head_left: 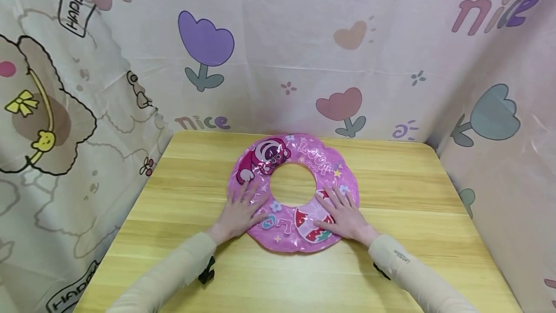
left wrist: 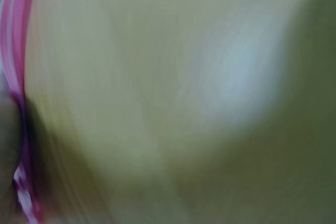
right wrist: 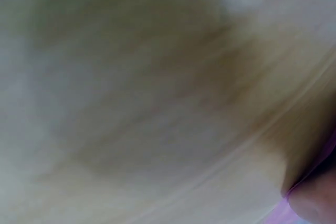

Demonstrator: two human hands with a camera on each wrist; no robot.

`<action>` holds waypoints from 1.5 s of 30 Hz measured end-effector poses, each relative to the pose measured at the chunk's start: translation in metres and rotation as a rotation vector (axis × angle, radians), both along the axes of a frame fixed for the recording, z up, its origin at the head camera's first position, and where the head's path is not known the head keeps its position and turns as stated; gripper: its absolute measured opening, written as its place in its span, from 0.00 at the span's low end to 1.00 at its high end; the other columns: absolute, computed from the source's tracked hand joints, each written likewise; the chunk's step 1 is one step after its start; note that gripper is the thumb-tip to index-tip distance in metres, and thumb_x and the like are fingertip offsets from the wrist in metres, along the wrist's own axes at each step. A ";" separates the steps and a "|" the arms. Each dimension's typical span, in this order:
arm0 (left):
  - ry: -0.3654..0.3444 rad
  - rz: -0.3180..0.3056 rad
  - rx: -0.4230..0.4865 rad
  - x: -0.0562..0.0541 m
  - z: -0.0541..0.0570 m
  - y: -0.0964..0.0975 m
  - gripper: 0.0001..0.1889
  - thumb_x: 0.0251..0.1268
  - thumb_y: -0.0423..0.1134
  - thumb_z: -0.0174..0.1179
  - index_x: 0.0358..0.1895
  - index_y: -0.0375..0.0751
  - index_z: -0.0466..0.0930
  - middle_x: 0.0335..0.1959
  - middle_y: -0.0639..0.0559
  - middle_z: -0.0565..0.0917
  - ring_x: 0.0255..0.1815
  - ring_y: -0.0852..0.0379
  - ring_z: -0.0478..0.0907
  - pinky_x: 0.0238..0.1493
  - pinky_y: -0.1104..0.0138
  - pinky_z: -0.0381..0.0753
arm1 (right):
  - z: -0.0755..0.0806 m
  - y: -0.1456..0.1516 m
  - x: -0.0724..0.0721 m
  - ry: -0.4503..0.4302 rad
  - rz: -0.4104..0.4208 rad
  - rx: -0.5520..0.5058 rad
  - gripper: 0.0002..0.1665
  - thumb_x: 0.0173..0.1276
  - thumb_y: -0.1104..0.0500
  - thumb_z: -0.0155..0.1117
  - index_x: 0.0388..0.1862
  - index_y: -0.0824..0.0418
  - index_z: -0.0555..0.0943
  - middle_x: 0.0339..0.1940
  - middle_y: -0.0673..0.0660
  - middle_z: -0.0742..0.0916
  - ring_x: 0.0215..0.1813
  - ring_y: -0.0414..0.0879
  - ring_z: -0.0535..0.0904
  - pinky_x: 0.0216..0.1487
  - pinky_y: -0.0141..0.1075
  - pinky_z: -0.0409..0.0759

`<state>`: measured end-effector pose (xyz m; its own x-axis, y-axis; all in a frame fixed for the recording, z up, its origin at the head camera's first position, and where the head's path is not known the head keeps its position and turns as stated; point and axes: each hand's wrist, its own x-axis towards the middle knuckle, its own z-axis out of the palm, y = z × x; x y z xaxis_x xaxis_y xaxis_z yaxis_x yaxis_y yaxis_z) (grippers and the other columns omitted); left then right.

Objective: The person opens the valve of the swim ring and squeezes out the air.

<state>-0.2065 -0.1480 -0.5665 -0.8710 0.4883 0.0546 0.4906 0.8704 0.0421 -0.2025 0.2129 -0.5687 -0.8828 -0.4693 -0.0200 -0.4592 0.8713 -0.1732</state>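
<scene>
A pink swim ring (head_left: pixel 299 240) with a cartoon bear, lettering, flowers and a strawberry print lies flat on the wooden table. On its lower left side rests my left hand (head_left: pixel 242 212), fingers straight and spread. My right hand (head_left: pixel 345 215) lies over the strawberry print at the lower right, its fingers spread as well. In the left wrist view the ring's pink edge (left wrist: pixel 16 30) shows at the far left, beside part of the hand. A bit of the hand (right wrist: pixel 317 198) and a pink edge appear in the lower right corner of the right wrist view.
The light wooden table (head_left: pixel 173 197) has its back edge against a printed cloth (head_left: pixel 269 23) with tulips, hearts and words. More cloth hangs at the left and right sides. A small black object (head_left: pixel 206 272) shows under the left wrist.
</scene>
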 end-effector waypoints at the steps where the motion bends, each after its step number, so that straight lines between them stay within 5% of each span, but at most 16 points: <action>1: -0.006 -0.023 -0.001 0.003 0.001 0.003 0.32 0.76 0.64 0.44 0.79 0.63 0.58 0.84 0.42 0.51 0.83 0.33 0.46 0.75 0.27 0.46 | 0.000 0.000 0.000 0.002 -0.002 0.002 0.52 0.68 0.25 0.53 0.83 0.45 0.54 0.86 0.58 0.52 0.86 0.62 0.42 0.82 0.65 0.39; 4: -0.052 -0.063 0.018 0.009 0.003 0.009 0.29 0.80 0.59 0.40 0.79 0.63 0.56 0.84 0.44 0.51 0.84 0.33 0.44 0.71 0.22 0.44 | -0.001 0.000 -0.001 0.007 -0.007 -0.001 0.52 0.68 0.25 0.53 0.83 0.45 0.53 0.86 0.58 0.52 0.86 0.62 0.43 0.82 0.66 0.39; 11: -0.115 -0.043 -0.010 0.015 0.006 0.012 0.49 0.57 0.81 0.48 0.80 0.66 0.50 0.85 0.43 0.43 0.84 0.33 0.38 0.67 0.19 0.34 | -0.002 -0.002 0.001 0.018 -0.001 -0.026 0.52 0.67 0.24 0.53 0.83 0.46 0.54 0.86 0.59 0.54 0.85 0.64 0.45 0.78 0.72 0.41; 15: -0.120 -0.068 -0.029 0.017 0.006 0.012 0.48 0.56 0.82 0.46 0.80 0.71 0.48 0.85 0.43 0.41 0.84 0.34 0.36 0.67 0.19 0.35 | -0.002 -0.003 0.003 0.043 0.007 -0.018 0.51 0.68 0.25 0.52 0.83 0.46 0.55 0.85 0.61 0.54 0.85 0.65 0.45 0.77 0.75 0.41; 23: -0.064 -0.332 -0.108 0.022 0.002 0.018 0.30 0.79 0.64 0.35 0.80 0.70 0.50 0.85 0.57 0.49 0.85 0.41 0.45 0.75 0.27 0.45 | -0.006 -0.004 0.007 0.130 0.099 0.027 0.44 0.72 0.28 0.49 0.81 0.45 0.59 0.84 0.59 0.58 0.84 0.64 0.49 0.75 0.77 0.38; 26: -0.031 -0.363 -0.081 0.022 0.000 0.019 0.30 0.80 0.62 0.36 0.80 0.67 0.52 0.84 0.58 0.52 0.84 0.43 0.49 0.77 0.29 0.43 | -0.008 -0.003 0.006 0.150 0.145 0.032 0.44 0.74 0.30 0.48 0.82 0.48 0.58 0.84 0.54 0.60 0.84 0.60 0.52 0.78 0.72 0.39; 30: -0.001 -0.308 -0.025 0.018 -0.004 0.015 0.36 0.71 0.70 0.44 0.79 0.66 0.56 0.84 0.54 0.55 0.84 0.44 0.52 0.75 0.28 0.45 | -0.010 0.000 0.002 0.102 0.151 0.003 0.45 0.74 0.30 0.48 0.83 0.45 0.54 0.85 0.52 0.57 0.85 0.57 0.49 0.80 0.68 0.40; 38: -0.123 -0.133 0.045 0.015 -0.006 0.011 0.49 0.55 0.82 0.49 0.80 0.73 0.47 0.85 0.42 0.38 0.85 0.34 0.33 0.73 0.25 0.33 | -0.011 -0.001 0.003 0.034 0.048 -0.033 0.48 0.67 0.24 0.52 0.82 0.37 0.54 0.85 0.67 0.47 0.85 0.66 0.39 0.79 0.72 0.36; 45: -0.062 -0.142 0.049 0.013 -0.006 0.009 0.49 0.56 0.81 0.50 0.80 0.67 0.52 0.85 0.40 0.43 0.84 0.33 0.40 0.73 0.24 0.37 | -0.010 -0.002 0.004 0.064 0.030 -0.048 0.48 0.66 0.24 0.55 0.81 0.38 0.58 0.85 0.67 0.50 0.84 0.69 0.43 0.75 0.77 0.36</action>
<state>-0.1939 -0.1388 -0.5723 -0.7961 0.6045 0.0297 0.6034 0.7888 0.1169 -0.1983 0.2107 -0.5783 -0.8669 -0.4949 0.0594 -0.4968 0.8482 -0.1835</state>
